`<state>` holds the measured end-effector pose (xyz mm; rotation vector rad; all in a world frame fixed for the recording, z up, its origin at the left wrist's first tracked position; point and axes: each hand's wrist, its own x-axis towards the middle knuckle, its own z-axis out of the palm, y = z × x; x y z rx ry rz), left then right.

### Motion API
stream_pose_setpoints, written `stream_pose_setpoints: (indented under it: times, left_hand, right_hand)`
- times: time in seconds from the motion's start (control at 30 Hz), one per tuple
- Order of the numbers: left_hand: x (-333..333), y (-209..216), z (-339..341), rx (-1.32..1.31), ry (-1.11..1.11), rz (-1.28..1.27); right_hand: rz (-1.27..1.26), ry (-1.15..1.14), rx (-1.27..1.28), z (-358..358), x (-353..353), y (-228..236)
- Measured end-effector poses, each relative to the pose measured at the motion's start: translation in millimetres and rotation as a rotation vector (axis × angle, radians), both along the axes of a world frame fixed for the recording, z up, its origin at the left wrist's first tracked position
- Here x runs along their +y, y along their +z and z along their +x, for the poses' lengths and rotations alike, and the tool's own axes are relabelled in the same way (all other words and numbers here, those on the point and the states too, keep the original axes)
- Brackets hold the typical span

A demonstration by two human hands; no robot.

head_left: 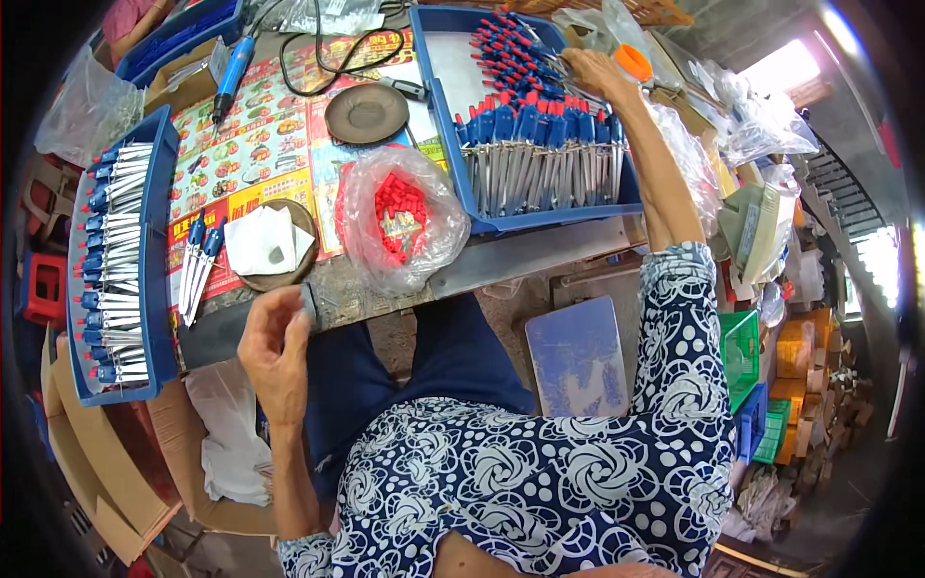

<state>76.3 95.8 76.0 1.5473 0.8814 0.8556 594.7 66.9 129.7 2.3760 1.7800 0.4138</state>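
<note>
My right hand (593, 75) reaches over the far right side of a large blue tray (540, 223). Its fingers are bent among blue-handled screwdrivers (540, 123) with red tips and silvery shafts; what they grip is hidden. At the table's front edge, my left hand (274, 356) is raised with curled fingers, the thumb close to them. Whether anything small is inside cannot be made out. Just beyond it, a round dish (306, 252) bears folded white cloth or paper (265, 241). Several loose screwdrivers (200, 260) lie left of the dish.
A blue tray (164, 289) of similar screwdrivers stands at left. A clear bag of small red caps (398, 204) sits at the table's front edge. Behind are a brown plate (366, 114), a blue electric screwdriver (234, 77) and a black cable (323, 72). Plastic bags crowd the right.
</note>
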Motion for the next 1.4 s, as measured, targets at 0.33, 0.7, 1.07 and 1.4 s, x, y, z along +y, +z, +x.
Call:
stream_pose_setpoints:
  times: [0.33, 0.7, 1.07, 1.4]
  left_hand:
    - [0.9, -32.3, -52.8, 0.056, 0.145, -0.105]
    - [-7.2, -55.1, -65.9, 0.153, 0.12, -0.115]
    - [-23.6, -105.7, -128.4, 0.253, 0.303, -0.061]
    - [-40.5, -150.9, -180.7, 0.34, 0.405, -0.214]
  right_hand:
    - [-0.044, -0.018, 0.126, 44.8, 10.4, -18.0]
    - [-0.148, -0.134, 0.225, 53.8, 2.1, -13.3]
    - [0.275, 0.172, 0.343, 48.1, 3.9, -7.8]
    - [0.564, 0.192, 0.795, -160.5, -21.5, 10.4]
